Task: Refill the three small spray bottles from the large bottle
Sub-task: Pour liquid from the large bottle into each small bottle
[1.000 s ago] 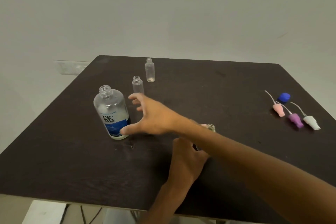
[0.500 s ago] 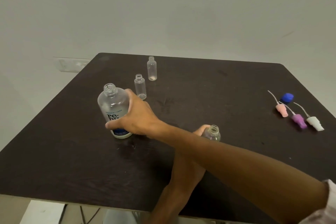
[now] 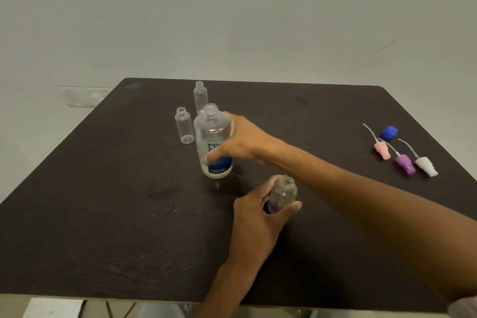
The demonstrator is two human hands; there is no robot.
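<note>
My right hand (image 3: 240, 142) grips the large clear bottle (image 3: 213, 131) with the blue label, uncapped, near the middle of the dark table (image 3: 103, 214). My left hand (image 3: 258, 214) holds a small clear spray bottle (image 3: 282, 193), open at the neck, just in front of the large one. Two more small open bottles stand behind: one (image 3: 184, 128) to the left of the large bottle, one (image 3: 200, 94) farther back, partly hidden by its neck.
At the right side of the table lie three spray tops, pink (image 3: 381, 148), purple (image 3: 405, 162) and white (image 3: 426, 165), with a blue cap (image 3: 389, 133) behind them. A white wall outlet (image 3: 82, 97) sits beyond the table's left edge.
My right hand reached the large bottle, closed round it and carried it right, toward the small bottle in my left hand. My left hand has shifted slightly.
</note>
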